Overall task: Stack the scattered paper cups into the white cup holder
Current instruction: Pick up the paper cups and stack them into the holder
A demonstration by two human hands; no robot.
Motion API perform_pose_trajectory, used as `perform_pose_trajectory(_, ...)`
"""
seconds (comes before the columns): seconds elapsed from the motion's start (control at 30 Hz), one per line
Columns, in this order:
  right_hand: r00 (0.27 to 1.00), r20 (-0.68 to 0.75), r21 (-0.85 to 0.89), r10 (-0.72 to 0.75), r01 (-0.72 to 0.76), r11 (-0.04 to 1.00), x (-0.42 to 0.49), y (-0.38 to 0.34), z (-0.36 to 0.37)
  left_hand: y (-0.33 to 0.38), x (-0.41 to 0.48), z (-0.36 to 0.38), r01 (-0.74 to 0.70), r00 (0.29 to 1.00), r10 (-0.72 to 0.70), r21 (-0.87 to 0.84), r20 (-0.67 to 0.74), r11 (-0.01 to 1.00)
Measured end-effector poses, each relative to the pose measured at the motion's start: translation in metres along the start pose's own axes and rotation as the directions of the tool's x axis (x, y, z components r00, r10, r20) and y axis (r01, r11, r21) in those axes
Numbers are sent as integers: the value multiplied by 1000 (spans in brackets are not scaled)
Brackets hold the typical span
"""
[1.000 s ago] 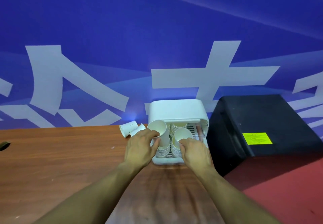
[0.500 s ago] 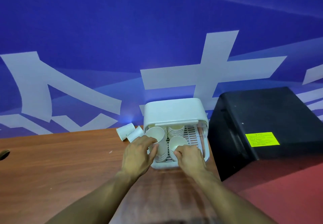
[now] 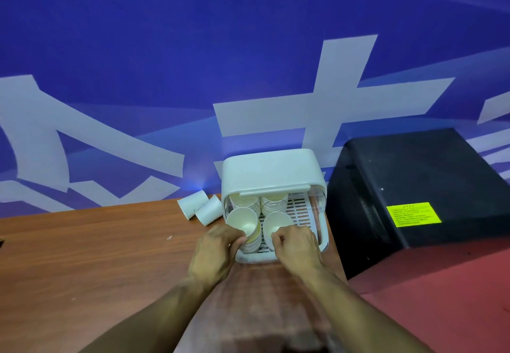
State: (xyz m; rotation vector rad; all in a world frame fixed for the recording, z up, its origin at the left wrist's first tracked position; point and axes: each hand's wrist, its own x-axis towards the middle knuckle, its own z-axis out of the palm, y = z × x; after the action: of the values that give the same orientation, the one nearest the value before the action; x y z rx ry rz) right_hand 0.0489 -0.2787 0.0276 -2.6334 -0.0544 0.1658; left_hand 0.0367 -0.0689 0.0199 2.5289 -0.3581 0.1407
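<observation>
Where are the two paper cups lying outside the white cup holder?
In the head view, the two paper cups lie on their sides on the wooden table, just left of the white cup holder.

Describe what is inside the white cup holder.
Inside the white cup holder, on a slotted tray: two rear cup stacks, plus a front-left stack gripped by the left hand and a front-right stack gripped by the right hand. The lid hides the space behind.
</observation>
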Motion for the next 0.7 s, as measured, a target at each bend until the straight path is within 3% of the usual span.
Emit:
perform_pose_trajectory(0.1,1000,0,20,2,-2,1000,1,2,6,-1,0,5,6,1000,-6,21,27,1000)
perform_pose_trajectory(0.27,999,5,59,38,-38,998,2,6,12,2,0,17,93,996,-91,-91,19,992)
perform_pose_trajectory(0.53,998,-28,3,57,-57,998,4,-1,14,3,7,15,164,984,-152,-151,91,975)
perform_pose_trajectory(0.6,997,-57,-26,57,-59,998,2,-6,11,3,6,12,206,978,-193,-236,76,950)
perform_pose_trajectory(0.7,979,-203,-33,1,-8,999,-3,-24,5,-6,3,6,222,960,-275,-445,-58,868)
